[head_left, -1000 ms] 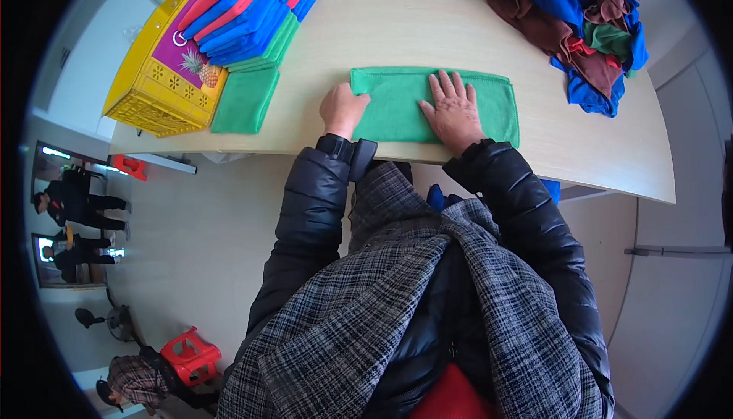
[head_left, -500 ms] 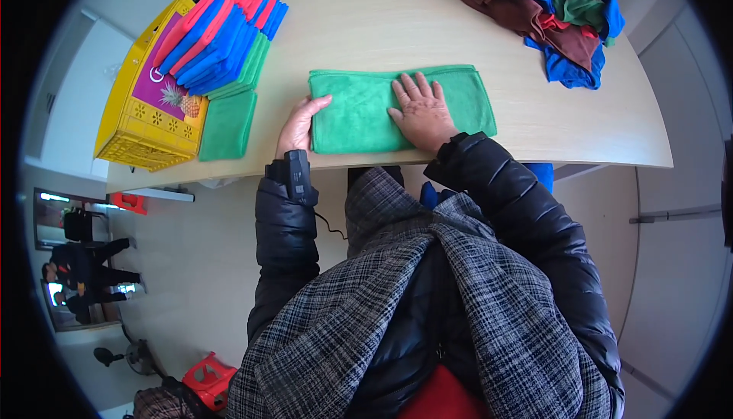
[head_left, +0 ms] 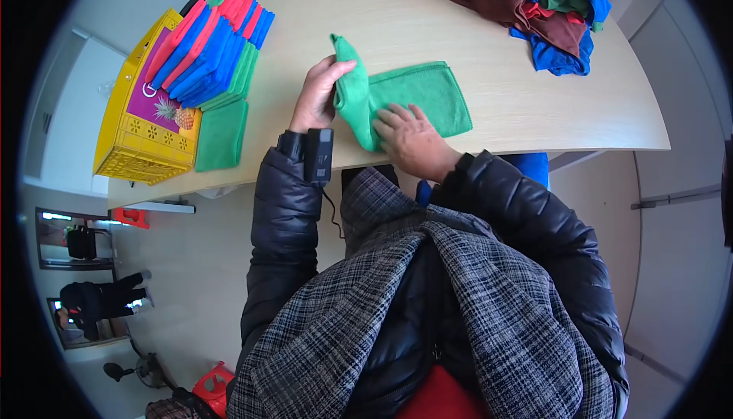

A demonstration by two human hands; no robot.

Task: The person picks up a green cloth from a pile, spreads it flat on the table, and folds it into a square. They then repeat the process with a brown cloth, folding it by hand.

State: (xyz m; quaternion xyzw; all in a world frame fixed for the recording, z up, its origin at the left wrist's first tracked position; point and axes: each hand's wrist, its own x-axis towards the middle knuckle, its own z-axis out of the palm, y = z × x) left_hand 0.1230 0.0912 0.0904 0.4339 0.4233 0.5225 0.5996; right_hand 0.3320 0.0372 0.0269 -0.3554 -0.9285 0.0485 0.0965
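Up comes the left end of the green cloth (head_left: 424,97), flat a moment ago! Left hand (head_left: 314,96) pinches that raised end between thumb and fingers; right hand (head_left: 414,142), loosely spread and slightly blurred, touches the cloth's near side, on the table (head_left: 542,117) between folded stacks (head_left: 215,56) and a crumpled heap (head_left: 550,18).

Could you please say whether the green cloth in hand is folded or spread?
Partly folded: the left hand holds up the green cloth at its left end; its right part lies flat on the table.
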